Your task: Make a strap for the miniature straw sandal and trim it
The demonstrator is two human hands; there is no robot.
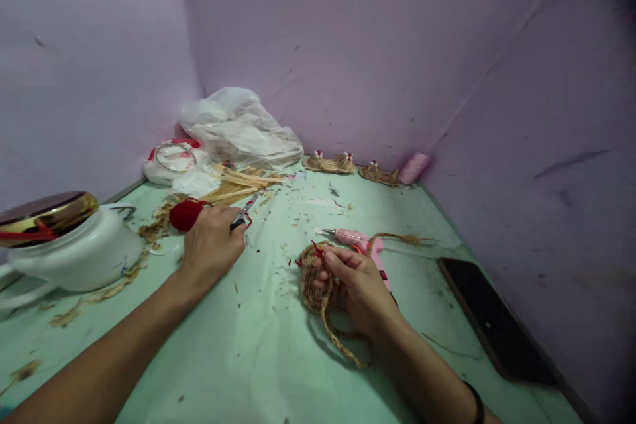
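Note:
My left hand (213, 242) is closed over the dark handles of a pair of scissors (247, 208), whose blades point away to the upper right. Just behind its knuckles lies a ball of red yarn (184, 214). Between thumb and fingers, my right hand (362, 283) pinches a coiled piece of braided straw cord (312, 283), with bits of red yarn at its top edge. A loose end of the braid hangs down in front of the fingers. Partly behind this hand lies a pink glue gun (352, 237), its nozzle pointing left.
A white pot (106, 255) with a gold-rimmed lid stands at left. Straw strips (248, 177) and a plastic bag (243, 129) lie at the back. Woven slipper-like pieces (330, 164) and a pink roll (414, 168) are along the wall. A phone (497, 321) rests at right.

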